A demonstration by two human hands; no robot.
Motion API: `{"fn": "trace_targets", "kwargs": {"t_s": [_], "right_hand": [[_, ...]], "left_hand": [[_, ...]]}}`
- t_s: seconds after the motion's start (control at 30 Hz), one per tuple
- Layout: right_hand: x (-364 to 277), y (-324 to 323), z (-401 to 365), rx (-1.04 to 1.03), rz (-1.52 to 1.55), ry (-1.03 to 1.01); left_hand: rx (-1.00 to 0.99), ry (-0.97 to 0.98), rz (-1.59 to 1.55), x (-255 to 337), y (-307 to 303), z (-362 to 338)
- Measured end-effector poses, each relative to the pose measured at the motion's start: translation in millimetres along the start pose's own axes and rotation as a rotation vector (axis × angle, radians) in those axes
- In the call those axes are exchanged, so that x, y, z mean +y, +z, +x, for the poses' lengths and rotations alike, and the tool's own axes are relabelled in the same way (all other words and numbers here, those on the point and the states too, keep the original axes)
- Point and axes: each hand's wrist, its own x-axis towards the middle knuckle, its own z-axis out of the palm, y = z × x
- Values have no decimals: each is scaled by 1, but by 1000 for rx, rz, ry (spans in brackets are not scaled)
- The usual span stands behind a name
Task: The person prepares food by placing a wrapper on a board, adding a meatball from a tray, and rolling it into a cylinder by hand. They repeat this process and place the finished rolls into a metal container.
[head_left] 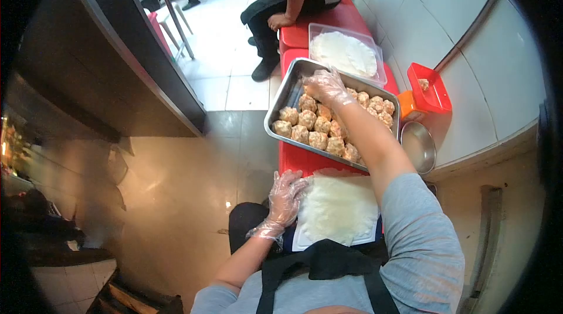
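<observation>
Right hand (325, 86), in a clear plastic glove, is reached out over the far left part of the metal tray (280, 96). Its grip is half closed, fingers curled downward onto the meat balls (307, 119). Whether a ball is clamped between the fingers cannot be told.

Left hand (285, 197), also gloved, lies with the grip apart. The fingers are loosely spread and rest on the left edge of the wrapper sheet (337, 208), holding nothing.

Count of items:
- Metal tray: one, set across the red tabletop (296, 161) at its near end.
- Meat balls: at least sixteen visible in the tray, packed touching one another. The right forearm covers part of the tray, so the full number cannot be told.
- Wrapper sheet: one, white and round-edged, spread flat on one white board (299, 242) just beside the near edge of the tabletop, in front of the person's black apron.
- Clear container (316, 29): one, just beyond the tray along the tabletop, holding a stack of white wrappers (343, 53). The number in the stack cannot be told.
- Orange-red box (431, 88): one, open, at the right edge of the tabletop against the tiled wall.
- Metal bowl (417, 147): one, just beside the tray's right corner, below the box.

At the far end of the tabletop a second person sits, one hand (278, 21) resting on the knee, well apart from the tray
</observation>
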Motion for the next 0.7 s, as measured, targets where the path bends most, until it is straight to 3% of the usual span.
{"fn": "trace_targets", "kwargs": {"t_s": [0.07, 0.17, 0.2, 0.3, 0.33, 0.43, 0.47, 0.5, 0.57, 0.7], "right_hand": [[-2, -8, -7, 103, 86, 123], [1, -8, -10, 231, 595, 481], [-4, -19, -12, 260, 1062, 588], [30, 8, -8, 329, 2072, 416], [24, -11, -18, 311, 2282, 434], [11, -54, -45, 212, 2571, 480], [5, -65, -53, 204, 2687, 437], [3, -74, -66, 162, 2785, 346], [-8, -98, -96, 94, 2740, 198], [-20, -108, -165, 159, 2328, 296]], "left_hand": [[2, 12, 23, 1, 0, 0], [-11, 27, 50, 3, -2, 1], [-12, 44, 72, 6, -5, 2], [-18, 62, 106, 6, -4, 3], [-28, 59, 111, 5, -4, 2], [-42, 31, 79, 1, -1, 0], [-4, -56, -105, -6, 8, -3], [-2, -43, -84, -1, 8, -4], [-1, -10, -42, 6, 3, -1], [-41, 218, 208, 2, 0, -5]]}}
